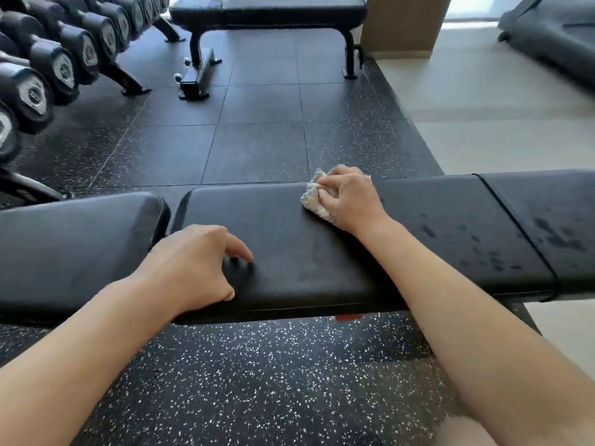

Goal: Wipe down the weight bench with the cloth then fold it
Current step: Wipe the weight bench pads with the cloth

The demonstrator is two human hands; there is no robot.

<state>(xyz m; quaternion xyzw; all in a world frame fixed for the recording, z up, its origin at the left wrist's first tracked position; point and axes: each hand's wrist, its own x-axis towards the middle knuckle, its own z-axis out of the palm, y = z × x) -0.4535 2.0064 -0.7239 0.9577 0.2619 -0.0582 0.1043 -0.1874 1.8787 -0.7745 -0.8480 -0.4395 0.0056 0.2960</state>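
My right hand [349,197] is curling its fingers [331,188] round the cloth [314,202], holding it bunched and pressed down on the bench [322,252]. The cloth is showing as a pale, crumpled wad sticking out to the left of the knuckles and a little behind them, near the far edge of the long pad. My left hand [193,268] is holding nothing; its fingers are lying loosely bent, the tips touching the pad close to its near left corner, the thumb stretched along the front edge. The two hands are sitting well apart on the same pad.

Outward from there, I am seeing the bench running across the view: a shorter pad [74,249] on the left, parted from the long one by a narrow gap, and a seam crossing the upholstery on the right. Dark wet-looking blotches [553,236] are lying on the surface to the right of the cloth. Under and around the bench the black speckled floor [273,381] is spreading, giving way to pale flooring on the right. Beyond, a second bench [267,14] is standing near the back, and a rack of dumbbells [61,66] is lining the left side.
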